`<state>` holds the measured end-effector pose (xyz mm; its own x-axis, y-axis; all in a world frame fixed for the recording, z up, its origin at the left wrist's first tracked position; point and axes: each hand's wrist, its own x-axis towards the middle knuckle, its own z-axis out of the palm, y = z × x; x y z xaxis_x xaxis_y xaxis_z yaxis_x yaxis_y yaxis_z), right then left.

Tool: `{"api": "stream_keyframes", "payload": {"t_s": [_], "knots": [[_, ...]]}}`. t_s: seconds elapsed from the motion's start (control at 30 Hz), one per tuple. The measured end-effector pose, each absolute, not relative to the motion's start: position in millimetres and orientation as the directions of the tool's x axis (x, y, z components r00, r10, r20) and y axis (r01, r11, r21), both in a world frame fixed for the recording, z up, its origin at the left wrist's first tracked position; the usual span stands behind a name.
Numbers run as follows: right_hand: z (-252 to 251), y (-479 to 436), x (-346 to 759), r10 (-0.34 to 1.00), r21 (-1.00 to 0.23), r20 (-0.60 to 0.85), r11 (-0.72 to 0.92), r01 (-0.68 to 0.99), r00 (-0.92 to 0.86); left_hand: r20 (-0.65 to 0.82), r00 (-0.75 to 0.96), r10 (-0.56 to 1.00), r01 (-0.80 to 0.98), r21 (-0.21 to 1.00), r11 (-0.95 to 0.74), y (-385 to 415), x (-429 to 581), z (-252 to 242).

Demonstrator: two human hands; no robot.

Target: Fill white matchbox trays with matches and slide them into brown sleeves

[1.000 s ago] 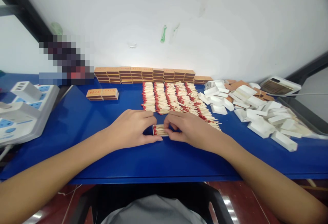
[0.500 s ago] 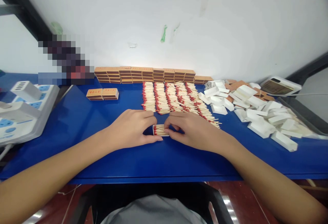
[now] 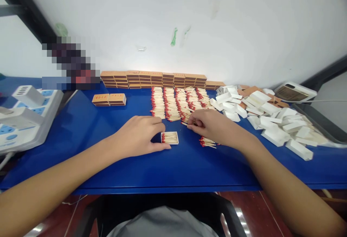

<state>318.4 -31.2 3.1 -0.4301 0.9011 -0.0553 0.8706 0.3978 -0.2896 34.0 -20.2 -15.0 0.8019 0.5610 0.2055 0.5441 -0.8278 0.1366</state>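
Note:
A small white matchbox tray lies on the blue table, holding red-tipped matches. Thumb and fingers of my left hand close around the tray's left end. My right hand is right of the tray, at the near edge of the match rows, its fingers pinched together at a match. Beneath that hand lies a small loose bunch of matches, partly covered by the wrist. The match rows stand side by side behind my hands, red heads mostly toward the left.
Stacked matchboxes line the wall, with two more matchboxes at left. Empty white trays are heaped at right among brown sleeves, beside a phone and a dark bin. A power strip occupies the left side.
My right hand has left the tray and moved right and slightly back to the match rows, uncovering the tray's right end and the loose bunch. My left hand stays at the tray.

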Motion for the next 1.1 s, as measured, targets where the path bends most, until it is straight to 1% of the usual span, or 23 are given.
{"api": "stream_keyframes", "payload": {"t_s": [0.07, 0.13, 0.27, 0.43, 0.5, 0.7, 0.9, 1.1], "knots": [[1, -32, 317, 0.899, -0.294, -0.07, 0.395, 0.87, -0.432, 0.167, 0.804, 0.571, 0.547, 0.172, -0.819, -19, 33, -15], [0, -32, 316, 0.899, -0.284, -0.074, 0.397, 0.873, -0.432, 0.157, 0.804, 0.574, 0.546, 0.186, -0.817, -18, 33, -14], [0, -34, 315, 0.889, -0.291, -0.068, 0.417, 0.861, -0.454, 0.144, 0.803, 0.578, 0.556, 0.166, -0.815, -20, 33, -14], [-1, -43, 302, 0.834, -0.416, 0.05, 0.518, 0.747, -0.55, 0.131, 0.795, 0.592, 0.573, 0.16, -0.804, -21, 36, -14], [-3, -49, 293, 0.803, -0.438, 0.061, 0.555, 0.707, -0.593, 0.133, 0.796, 0.591, 0.572, 0.156, -0.805, -20, 37, -14], [-6, -55, 276, 0.797, -0.412, 0.006, 0.552, 0.725, -0.604, 0.141, 0.798, 0.585, 0.569, 0.14, -0.81, -20, 38, -15], [-7, -55, 279, 0.801, -0.415, 0.041, 0.557, 0.719, -0.597, 0.148, 0.795, 0.588, 0.571, 0.143, -0.808, -21, 37, -15], [-8, -55, 282, 0.778, -0.409, 0.097, 0.6, 0.688, -0.621, 0.166, 0.802, 0.574, 0.559, 0.128, -0.819, -21, 38, -16]]}}
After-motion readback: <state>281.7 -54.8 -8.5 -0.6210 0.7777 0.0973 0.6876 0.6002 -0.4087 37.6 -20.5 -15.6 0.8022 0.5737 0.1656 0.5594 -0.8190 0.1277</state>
